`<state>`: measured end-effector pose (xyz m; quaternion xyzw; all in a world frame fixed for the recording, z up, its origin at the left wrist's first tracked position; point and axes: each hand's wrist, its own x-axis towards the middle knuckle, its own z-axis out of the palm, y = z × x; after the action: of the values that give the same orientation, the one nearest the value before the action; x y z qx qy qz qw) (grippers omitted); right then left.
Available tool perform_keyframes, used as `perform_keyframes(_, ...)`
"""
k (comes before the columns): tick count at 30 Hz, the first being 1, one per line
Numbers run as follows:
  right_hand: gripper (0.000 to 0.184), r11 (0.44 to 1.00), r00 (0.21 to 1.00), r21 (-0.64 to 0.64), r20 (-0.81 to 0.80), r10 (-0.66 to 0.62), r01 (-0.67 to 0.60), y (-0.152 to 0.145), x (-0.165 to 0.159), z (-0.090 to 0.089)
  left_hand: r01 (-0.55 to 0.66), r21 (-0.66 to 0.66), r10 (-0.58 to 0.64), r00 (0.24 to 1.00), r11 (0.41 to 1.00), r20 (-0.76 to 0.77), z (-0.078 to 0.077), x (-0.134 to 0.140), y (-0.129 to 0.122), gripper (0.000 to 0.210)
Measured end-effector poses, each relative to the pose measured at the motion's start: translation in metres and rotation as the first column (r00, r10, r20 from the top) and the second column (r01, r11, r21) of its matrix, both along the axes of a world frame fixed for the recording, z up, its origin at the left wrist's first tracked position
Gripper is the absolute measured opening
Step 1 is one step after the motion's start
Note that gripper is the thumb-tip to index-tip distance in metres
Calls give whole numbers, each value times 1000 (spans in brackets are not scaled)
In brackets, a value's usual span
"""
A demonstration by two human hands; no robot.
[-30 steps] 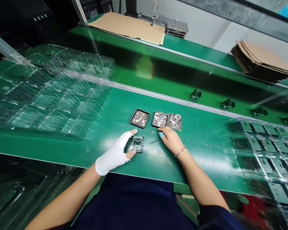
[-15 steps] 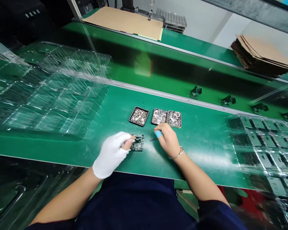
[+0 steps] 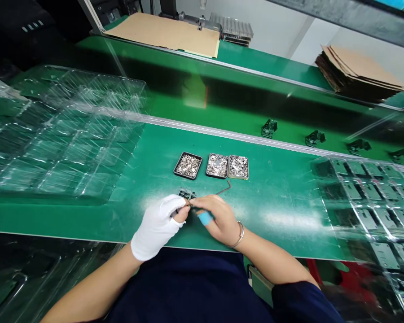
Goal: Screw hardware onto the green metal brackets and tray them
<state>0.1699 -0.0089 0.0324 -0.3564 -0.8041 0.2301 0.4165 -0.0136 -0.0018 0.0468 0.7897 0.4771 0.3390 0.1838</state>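
Note:
My left hand (image 3: 158,224), in a white glove with bare fingertips, is closed on the near edge of a small dark green-and-metal assembly (image 3: 186,194) on the green bench. My right hand (image 3: 219,220), with blue tape on a finger and a bracelet at the wrist, meets it there. Its fingertips are pinched together at the assembly's near side; what they hold is too small and covered to name. A bent hex key (image 3: 225,188) lies on the bench just beyond my right hand.
Beyond my hands stand a black dish of small metal parts (image 3: 187,165) and two adjoining dishes, one black-rimmed (image 3: 217,165), one lighter (image 3: 239,167). Clear plastic trays (image 3: 63,148) are at left; a tray of similar assemblies (image 3: 379,197) is at right. Several assemblies (image 3: 269,128) line the belt behind a rail.
My right hand has let go of the hex key, now lying on the bench, and moved left and nearer to meet my left hand at the assembly. The view has shifted slightly.

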Motion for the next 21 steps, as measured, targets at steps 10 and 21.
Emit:
perform_keyframes(10,3,901,983,-414,-171,64,-131,9,4,1,251,337,-145,940,908,-309,-4,0,3,21)
perform_keyframes(21,6,890,975,-400,-130,181,-219,8,4,4,388,228,-280,876,893,-393,-10,-14,-2,17)
